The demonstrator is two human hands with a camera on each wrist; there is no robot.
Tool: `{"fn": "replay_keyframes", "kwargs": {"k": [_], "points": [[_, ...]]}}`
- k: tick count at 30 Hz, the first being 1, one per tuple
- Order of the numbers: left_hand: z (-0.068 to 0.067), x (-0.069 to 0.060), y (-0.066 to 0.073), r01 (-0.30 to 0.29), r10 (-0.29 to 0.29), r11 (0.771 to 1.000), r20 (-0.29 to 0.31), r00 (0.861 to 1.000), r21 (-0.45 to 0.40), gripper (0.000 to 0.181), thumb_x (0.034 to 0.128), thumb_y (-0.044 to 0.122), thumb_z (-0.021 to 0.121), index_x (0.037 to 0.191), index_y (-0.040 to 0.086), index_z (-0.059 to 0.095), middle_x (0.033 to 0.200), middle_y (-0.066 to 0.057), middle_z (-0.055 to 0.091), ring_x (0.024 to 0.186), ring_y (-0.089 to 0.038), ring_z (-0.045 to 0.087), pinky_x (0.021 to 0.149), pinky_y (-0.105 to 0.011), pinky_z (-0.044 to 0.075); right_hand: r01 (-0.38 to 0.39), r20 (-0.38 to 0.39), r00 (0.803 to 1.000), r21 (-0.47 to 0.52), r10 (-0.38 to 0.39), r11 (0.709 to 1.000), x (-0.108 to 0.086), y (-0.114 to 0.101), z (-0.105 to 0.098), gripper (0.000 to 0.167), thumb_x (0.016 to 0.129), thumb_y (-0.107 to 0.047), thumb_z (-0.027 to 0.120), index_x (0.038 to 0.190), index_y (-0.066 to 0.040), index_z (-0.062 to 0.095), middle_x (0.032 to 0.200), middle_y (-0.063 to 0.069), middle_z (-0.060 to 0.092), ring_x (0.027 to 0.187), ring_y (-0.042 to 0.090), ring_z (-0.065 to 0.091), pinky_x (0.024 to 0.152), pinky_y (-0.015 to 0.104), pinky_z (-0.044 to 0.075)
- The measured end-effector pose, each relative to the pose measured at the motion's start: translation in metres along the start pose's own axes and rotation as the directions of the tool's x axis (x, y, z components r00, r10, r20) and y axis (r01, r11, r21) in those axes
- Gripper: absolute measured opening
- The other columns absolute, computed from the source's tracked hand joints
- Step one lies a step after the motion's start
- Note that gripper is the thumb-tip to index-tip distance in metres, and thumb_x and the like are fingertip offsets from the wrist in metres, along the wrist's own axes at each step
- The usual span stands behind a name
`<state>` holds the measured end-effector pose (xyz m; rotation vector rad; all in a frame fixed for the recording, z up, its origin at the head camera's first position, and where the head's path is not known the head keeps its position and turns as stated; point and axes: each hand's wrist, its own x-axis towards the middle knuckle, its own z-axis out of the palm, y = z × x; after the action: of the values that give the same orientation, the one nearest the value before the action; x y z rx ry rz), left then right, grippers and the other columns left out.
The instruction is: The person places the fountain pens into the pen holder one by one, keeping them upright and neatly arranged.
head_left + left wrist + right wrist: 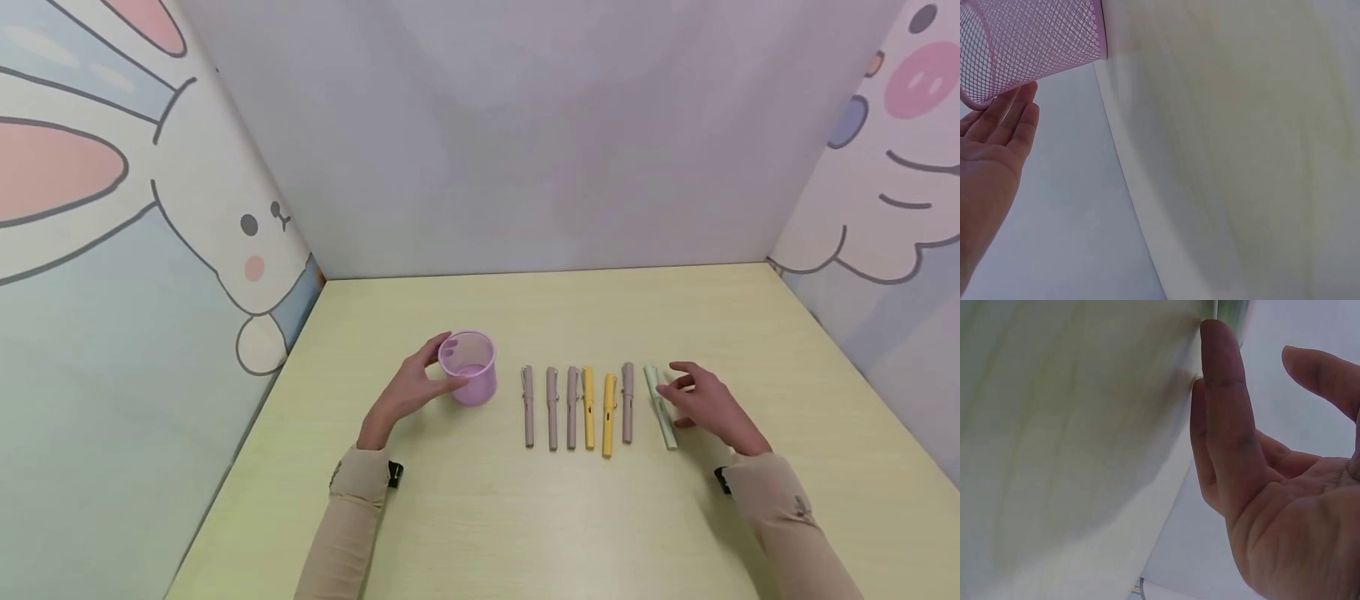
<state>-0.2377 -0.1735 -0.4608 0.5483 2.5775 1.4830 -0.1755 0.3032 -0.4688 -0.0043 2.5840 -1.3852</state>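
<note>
The light-green pen (665, 423) lies slightly slanted on the table (562, 533), at the right end of a row of mauve pens (528, 412) and yellow pens (588, 412). Judged by appearance, it is light, stiff and smooth, liable to roll; the mid-barrel suits a fingertip hold. The right hand (708, 407) is at the pen with thumb and fingers spread apart; contact cannot be confirmed. The left hand (411, 387) holds the mesh cup (482, 390), thumb in front, fingers behind; the cup stands upright left of the row and is probably light. Open room lies before and behind the row; the far edge meets the back wall (525, 142).
</note>
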Motion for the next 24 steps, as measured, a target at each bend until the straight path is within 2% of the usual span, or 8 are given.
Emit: {"fn": "replay_keyframes", "kwargs": {"k": [2, 6, 14, 24], "points": [[0.000, 0.000, 0.001, -0.003, 0.003, 1.000, 0.002, 1.000, -0.001, 0.090, 0.0879, 0.035, 0.083, 0.160, 0.009, 0.036, 0.153, -0.013, 0.050, 0.140, -0.037, 0.046, 0.112, -0.065, 0.035, -0.014, 0.011, 1.000, -0.010, 0.014, 1.000, 0.003, 0.000, -0.001, 0.071, 0.106, -0.022, 0.061, 0.152, 0.017, 0.024, 0.126, 0.038, 0.050, 0.083, 0.028, 0.069, 0.068, 0.037, 0.062], [-0.001, 0.000, 0.002, -0.004, 0.004, 1.000, 0.005, 1.000, 0.003, 0.090, 0.0879, 0.035, 0.083, 0.160, 0.008, 0.036, 0.152, -0.013, 0.051, 0.140, -0.037, 0.046, 0.112, -0.065, 0.035, -0.031, 0.029, 0.999, -0.033, 0.032, 0.999, 0.008, -0.001, -0.002, 0.070, 0.105, -0.018, 0.063, 0.151, 0.018, 0.025, 0.123, 0.037, 0.051, 0.076, 0.025, 0.069, 0.068, 0.037, 0.062], [-0.001, -0.001, 0.004, 0.004, -0.004, 1.000, 0.003, 1.000, 0.001, 0.090, 0.0872, 0.036, 0.083, 0.159, 0.009, 0.037, 0.152, -0.013, 0.051, 0.140, -0.037, 0.046, 0.112, -0.065, 0.035, -0.085, 0.034, 0.995, -0.099, 0.089, 0.991, 0.020, -0.003, 0.000, 0.068, 0.102, -0.015, 0.065, 0.149, 0.017, 0.030, 0.118, 0.034, 0.053, 0.074, 0.022, 0.067, 0.066, 0.037, 0.062], [-0.001, -0.001, 0.004, 0.007, -0.007, 1.000, 0.008, 1.000, 0.004, 0.088, 0.0879, 0.035, 0.082, 0.159, 0.009, 0.038, 0.152, -0.012, 0.051, 0.140, -0.037, 0.046, 0.112, -0.065, 0.035, -0.077, 0.042, 0.996, -0.131, 0.084, 0.988, 0.026, -0.001, 0.001, 0.066, 0.099, -0.013, 0.067, 0.147, 0.017, 0.033, 0.109, 0.032, 0.058, 0.067, 0.022, 0.068, 0.064, 0.037, 0.061]]}}
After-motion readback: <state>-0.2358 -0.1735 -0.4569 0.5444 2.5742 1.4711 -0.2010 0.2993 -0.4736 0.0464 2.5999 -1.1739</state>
